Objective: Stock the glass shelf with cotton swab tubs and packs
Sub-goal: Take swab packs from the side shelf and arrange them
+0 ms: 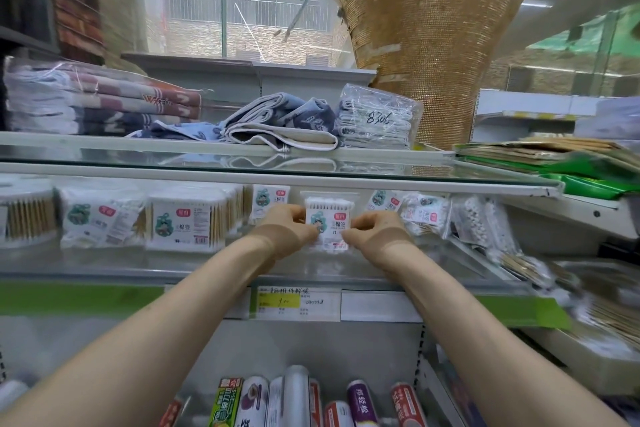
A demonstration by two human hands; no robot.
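1. Cotton swab pack [329, 220] – a small clear bag with a white label – is held upright over the glass shelf [207, 267], near the middle of the row and facing the person.
2. It is pinched on both sides. The left hand [289, 229] is curled on its lower left edge, and the right hand [375, 230] is curled on its lower right edge. The hands are set apart by the width of the bag alone.
3. The long axis of the bag runs up and down, with the white swab tips at the top and the label below them. It lies straight ahead of the hands, between them, and neither hand is placed nearer than the other.
4. Whether the bottom edge already rests on the glass cannot be told, since it is partly hidden by the fingers.
5. Square tubs [183, 222] are lined up to the left of it, and further packs [420, 215] are leaning to the right, just beside the right hand. More packs are seen behind the held one.
6. The step is judged to be placement. A short push away from the body and an even release by both hands would be needed – otherwise the light bag could tip forward or sideways.
7. Folded towels [277, 125] are stacked on the shelf above, a price tag [296, 303] is fixed to the shelf edge below the hands, and boxed rolls [294, 399] are stored lower down.
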